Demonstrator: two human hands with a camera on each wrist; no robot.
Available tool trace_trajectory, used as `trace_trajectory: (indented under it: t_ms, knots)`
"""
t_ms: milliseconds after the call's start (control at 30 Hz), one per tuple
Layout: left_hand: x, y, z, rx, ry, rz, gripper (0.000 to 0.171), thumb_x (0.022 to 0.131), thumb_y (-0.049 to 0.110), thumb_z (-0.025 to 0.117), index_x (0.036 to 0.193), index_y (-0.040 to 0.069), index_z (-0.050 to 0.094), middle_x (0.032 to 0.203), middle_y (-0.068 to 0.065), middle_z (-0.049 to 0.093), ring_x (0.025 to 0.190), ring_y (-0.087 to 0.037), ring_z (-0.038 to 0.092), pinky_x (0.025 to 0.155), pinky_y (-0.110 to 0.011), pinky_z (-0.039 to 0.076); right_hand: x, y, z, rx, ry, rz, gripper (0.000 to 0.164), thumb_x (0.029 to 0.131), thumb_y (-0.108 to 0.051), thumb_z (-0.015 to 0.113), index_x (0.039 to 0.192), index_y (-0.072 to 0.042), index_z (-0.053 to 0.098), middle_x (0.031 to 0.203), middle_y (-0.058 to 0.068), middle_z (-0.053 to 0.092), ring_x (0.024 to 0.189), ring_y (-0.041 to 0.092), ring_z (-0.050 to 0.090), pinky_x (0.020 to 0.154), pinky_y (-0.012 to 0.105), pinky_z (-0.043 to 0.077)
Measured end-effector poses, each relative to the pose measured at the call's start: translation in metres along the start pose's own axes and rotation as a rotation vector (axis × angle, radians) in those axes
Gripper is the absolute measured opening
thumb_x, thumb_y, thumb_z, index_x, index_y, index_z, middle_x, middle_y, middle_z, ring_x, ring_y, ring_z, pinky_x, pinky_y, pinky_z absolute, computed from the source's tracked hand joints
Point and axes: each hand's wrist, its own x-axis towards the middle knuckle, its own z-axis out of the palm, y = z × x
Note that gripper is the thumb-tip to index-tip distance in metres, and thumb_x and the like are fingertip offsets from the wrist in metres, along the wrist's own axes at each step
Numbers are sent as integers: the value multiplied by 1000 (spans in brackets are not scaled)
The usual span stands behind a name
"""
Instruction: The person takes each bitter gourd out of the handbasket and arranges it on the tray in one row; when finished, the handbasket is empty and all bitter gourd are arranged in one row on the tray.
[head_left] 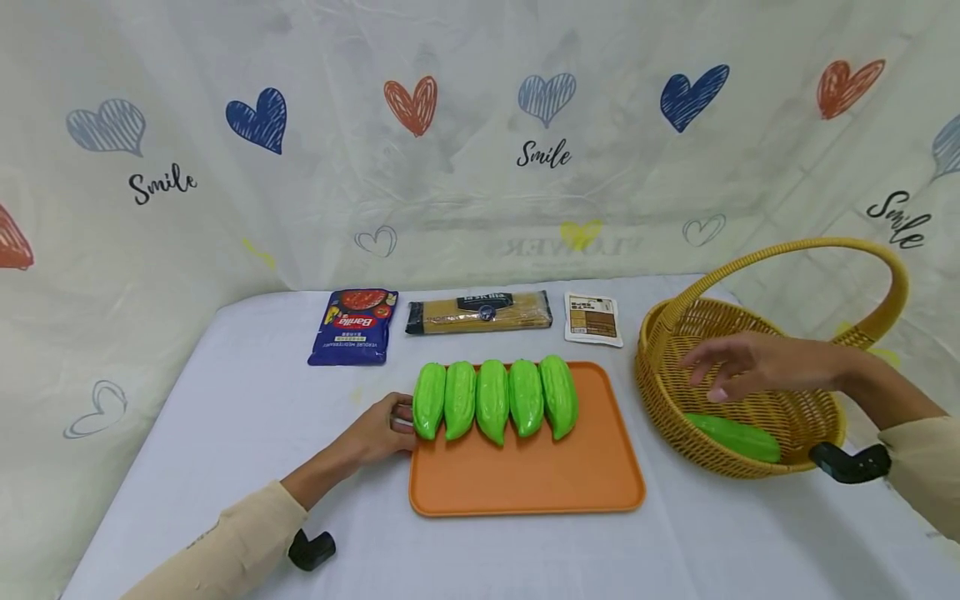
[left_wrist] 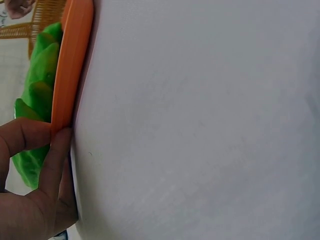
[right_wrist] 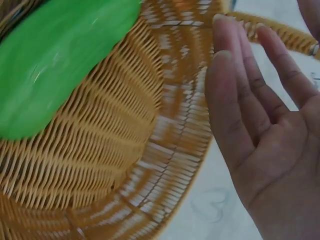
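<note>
My left hand [head_left: 378, 429] holds the left edge of an orange tray [head_left: 525, 479]. In the left wrist view, thumb and fingers pinch the tray's rim [left_wrist: 74, 65]. Several glossy green bitter melons [head_left: 492, 400] lie side by side along the tray's far half, the leftmost close by these fingers. Over the wicker basket [head_left: 651, 396] at the right hovers my right hand [head_left: 742, 367], fingers loosely extended and holding nothing. One more bitter melon [head_left: 738, 437] lies inside the basket, below that hand. The right wrist view shows the palm [right_wrist: 280, 145] apart from this melon [right_wrist: 65, 60].
Behind the tray lie a blue Barilla pouch [head_left: 354, 327], a pack of spaghetti [head_left: 480, 313] and a small white-and-brown sachet [head_left: 592, 319]. The basket's tall handle [head_left: 810, 244] arches above the right forearm. A white cloth covers the table [head_left: 225, 400].
</note>
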Motion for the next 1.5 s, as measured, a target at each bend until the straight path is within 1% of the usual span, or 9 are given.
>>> trace_trajectory:
  t_ms: [133,267,433,567,833,1067,1200,1333,1500]
  knots:
    - [-1,0,0,-2,2,-6,72,78,5,77,142,-1,45,122,-15,59,106,-23,64,87,-36,61,4,14,-3,10,-25,17,52,96,-11,64,142,4,45,127,24,54,104,19,65,82,33,61]
    - [0,1,1,-8,1,-9,73,77,4,77,142,-1,45,122,-15,59,106,-23,64,86,-36,61,8,23,-4,-11,-69,57,58,95,-13,67,144,7,42,135,27,50,108,17,63,84,29,59]
    - [-1,1,1,-12,3,5,72,77,3,77,141,-2,45,121,-15,60,105,-22,64,88,-35,61,12,27,-3,-27,-137,130,63,93,-16,71,143,8,43,140,26,50,118,29,59,86,26,57]
    - [-1,2,0,-14,5,1,72,77,2,77,141,-3,45,120,-15,59,105,-22,64,88,-35,60,15,30,-2,-44,-172,170,62,90,-17,74,140,6,47,135,21,55,120,34,56,85,24,57]
    - [-1,3,0,1,3,-6,73,76,4,77,142,-2,45,121,-15,59,106,-23,64,88,-36,60,23,33,0,-96,-229,231,56,86,-16,77,137,-2,57,117,10,60,106,22,61,81,25,57]
    - [-1,4,1,3,8,-17,74,76,4,78,142,-2,45,120,-15,59,105,-22,64,88,-35,60,25,34,3,-106,-244,293,47,86,-14,78,130,-11,64,117,10,62,106,22,62,79,27,58]
    - [-2,5,1,5,9,-20,74,76,3,77,142,-2,45,121,-15,59,105,-22,64,88,-35,60,28,36,3,-102,-257,286,44,87,-16,78,129,-12,65,116,8,64,105,20,63,80,26,58]
    - [-1,5,1,3,9,-24,74,76,3,78,142,-1,45,121,-15,58,105,-22,64,88,-35,60,29,38,-2,-108,-243,265,47,90,-18,74,134,-7,60,119,11,63,106,21,61,83,29,58]
    - [-1,4,1,4,9,-26,75,76,4,78,142,-1,45,121,-14,59,105,-22,64,88,-35,60,29,42,-13,-101,-171,237,61,95,-24,69,144,4,46,130,19,58,114,25,59,89,34,58]
